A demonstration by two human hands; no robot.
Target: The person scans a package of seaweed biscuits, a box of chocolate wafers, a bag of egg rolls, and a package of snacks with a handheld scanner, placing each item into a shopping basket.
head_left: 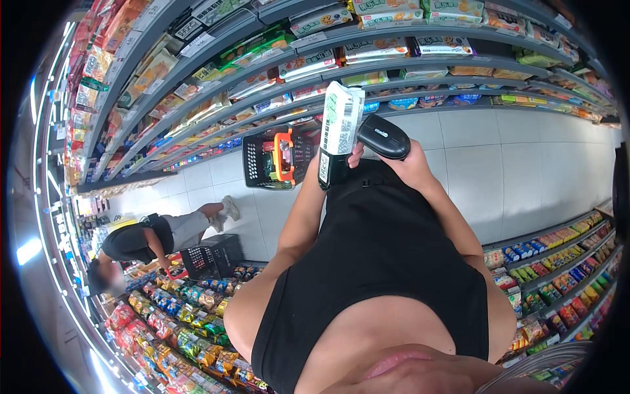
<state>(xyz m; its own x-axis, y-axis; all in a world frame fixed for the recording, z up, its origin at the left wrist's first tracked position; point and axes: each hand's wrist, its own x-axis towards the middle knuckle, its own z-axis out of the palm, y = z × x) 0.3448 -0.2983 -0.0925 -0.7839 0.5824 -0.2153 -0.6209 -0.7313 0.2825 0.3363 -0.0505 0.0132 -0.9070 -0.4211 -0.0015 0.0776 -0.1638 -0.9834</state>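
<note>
My left hand (355, 156) is closed around a white and black snack package (341, 121), its fingertips showing at the right edge. The package stands lengthwise, and a printed barcode shows near its upper right side. My right hand (416, 169) grips a black handheld barcode scanner (386, 136). The scanner's head sits just right of the package and points toward it, with a narrow gap between them. Most of my left hand is hidden behind the package.
Snack shelves (315, 43) curve across the front. A black shopping basket (254, 164) with an orange handle stands on the tiled floor (466, 164). To the left, another person (141, 240) bends forward, holding a dark basket (220, 257). More stocked shelves (558, 276) lie behind me.
</note>
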